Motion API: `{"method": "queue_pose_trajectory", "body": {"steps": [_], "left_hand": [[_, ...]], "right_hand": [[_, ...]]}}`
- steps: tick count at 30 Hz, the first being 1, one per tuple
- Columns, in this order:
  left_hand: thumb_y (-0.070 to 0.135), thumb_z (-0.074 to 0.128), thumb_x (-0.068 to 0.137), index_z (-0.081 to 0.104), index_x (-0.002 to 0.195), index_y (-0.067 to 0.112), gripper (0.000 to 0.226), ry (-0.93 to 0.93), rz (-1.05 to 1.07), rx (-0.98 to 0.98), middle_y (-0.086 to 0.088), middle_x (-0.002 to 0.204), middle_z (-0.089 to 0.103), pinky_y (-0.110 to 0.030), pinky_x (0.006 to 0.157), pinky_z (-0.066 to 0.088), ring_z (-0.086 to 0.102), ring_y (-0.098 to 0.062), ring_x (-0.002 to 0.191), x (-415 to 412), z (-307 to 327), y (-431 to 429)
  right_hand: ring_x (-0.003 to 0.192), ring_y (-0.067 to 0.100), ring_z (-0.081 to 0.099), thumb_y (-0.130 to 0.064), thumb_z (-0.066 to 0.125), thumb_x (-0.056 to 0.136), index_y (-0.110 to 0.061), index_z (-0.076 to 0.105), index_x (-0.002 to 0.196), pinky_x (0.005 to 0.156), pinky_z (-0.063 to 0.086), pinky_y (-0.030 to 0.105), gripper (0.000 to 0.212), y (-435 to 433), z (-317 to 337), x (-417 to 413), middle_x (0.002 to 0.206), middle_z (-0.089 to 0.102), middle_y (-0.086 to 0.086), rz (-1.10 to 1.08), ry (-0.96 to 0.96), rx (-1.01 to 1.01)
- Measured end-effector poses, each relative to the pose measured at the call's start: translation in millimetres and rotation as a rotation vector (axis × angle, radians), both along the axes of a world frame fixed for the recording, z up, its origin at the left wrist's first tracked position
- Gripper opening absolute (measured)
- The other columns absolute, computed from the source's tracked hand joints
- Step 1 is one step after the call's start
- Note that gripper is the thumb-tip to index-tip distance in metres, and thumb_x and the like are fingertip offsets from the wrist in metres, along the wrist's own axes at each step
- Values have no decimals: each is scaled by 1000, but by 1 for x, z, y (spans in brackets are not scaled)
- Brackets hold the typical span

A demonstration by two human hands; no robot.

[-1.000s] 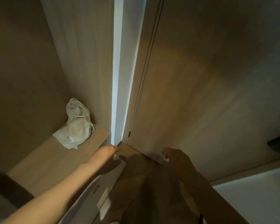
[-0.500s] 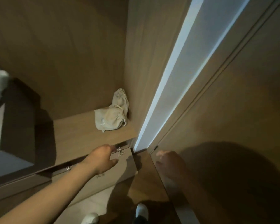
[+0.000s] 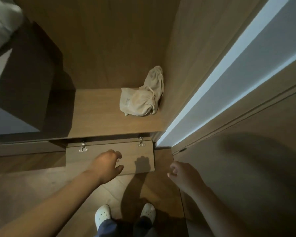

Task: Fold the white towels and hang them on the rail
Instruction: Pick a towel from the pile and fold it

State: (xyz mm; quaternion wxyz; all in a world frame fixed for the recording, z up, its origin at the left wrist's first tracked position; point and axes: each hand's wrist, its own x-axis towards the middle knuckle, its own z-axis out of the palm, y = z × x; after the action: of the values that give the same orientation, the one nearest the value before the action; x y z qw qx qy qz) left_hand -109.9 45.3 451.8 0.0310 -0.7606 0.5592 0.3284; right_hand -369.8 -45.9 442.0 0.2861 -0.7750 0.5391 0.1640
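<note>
The person looks down at a wooden cupboard. The left hand is near the middle, a little toward 7 o'clock. Its fingers are bent loosely and it holds nothing. It hangs in front of a small wooden flap, and its shadow falls on the flap just toward 3 o'clock. It is hard to tell if the hand touches the flap. Two shiny hinges sit along the top edge of the flap. The right hand is toward 4 o'clock, apart from the left hand. Its fingers are bent loosely too, and it holds nothing. It is close to a big wooden door. Above the flap, toward 12 o'clock, is a wooden shelf. A pale cloth bag with a string lies on the shelf, pushed into the corner by the side wall. A bright strip of light runs from the middle up toward 2 o'clock. At 6 o'clock are two white shoes with little holes, on the floor. A white soft thing shows at 10 o'clock, in the far corner, well apart from both hands. It is too blurry to tell if it is a towel. A dark block stands just below it.
</note>
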Motion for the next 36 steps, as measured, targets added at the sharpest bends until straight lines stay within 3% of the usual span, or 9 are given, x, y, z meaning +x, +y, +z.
{"method": "queue_pose_trajectory", "body": {"steps": [5,14,16,20,23,26,29,36], "left_hand": [[39,55,94,51,134,21,45,16,34,33,-2,133,54,-29,98,44,54,-19,119,3,-97,11],[39,55,93,52,134,22,44,4,10,5,0,134,55,-28,98,45,55,-19,118,16,-323,0],[39,55,93,51,134,21,46,-1,-15,-4,-1,134,55,-28,98,44,55,-20,118,18,-380,-7],[38,56,91,52,133,22,46,-15,-75,-46,-2,130,56,-31,95,46,56,-22,115,23,-483,-22],[40,56,90,51,132,18,47,-25,-111,-112,-4,125,58,-32,91,47,57,-22,110,28,-544,-33],[40,56,90,53,128,18,44,-49,-154,-188,-3,120,59,-33,88,49,58,-20,105,33,-581,-45],[41,55,90,57,122,17,40,-82,-213,-242,-2,117,59,-34,88,49,57,-18,102,33,-599,-53],[45,56,90,55,126,20,44,-126,-258,-230,-1,123,55,-33,91,48,55,-18,107,23,-601,-27]], "right_hand": [[101,7,59,-39,59,94,-24,56,126,85,47,20,35,-2,-90,1,116,63,-7,20,31,16],[86,-2,48,-37,60,95,-25,58,124,62,30,8,32,-18,-310,14,108,61,-11,24,5,8],[91,2,53,-37,59,95,-23,57,126,65,35,11,34,-24,-367,19,111,61,-9,31,0,2],[113,9,58,-38,62,93,-22,53,133,90,47,21,44,-37,-474,31,127,60,-4,39,4,-91],[110,14,57,-42,63,91,-22,52,132,88,49,27,47,-54,-537,37,127,57,-2,48,-12,-142],[119,17,52,-42,64,90,-23,44,140,95,45,28,57,-73,-573,40,134,51,-2,41,-28,-150],[114,17,55,-41,63,90,-22,47,139,96,49,32,55,-81,-597,35,130,54,0,81,-58,-247],[127,16,50,-40,66,90,-22,45,142,99,45,30,59,-60,-619,-2,141,51,-2,-29,-91,-166]]}}
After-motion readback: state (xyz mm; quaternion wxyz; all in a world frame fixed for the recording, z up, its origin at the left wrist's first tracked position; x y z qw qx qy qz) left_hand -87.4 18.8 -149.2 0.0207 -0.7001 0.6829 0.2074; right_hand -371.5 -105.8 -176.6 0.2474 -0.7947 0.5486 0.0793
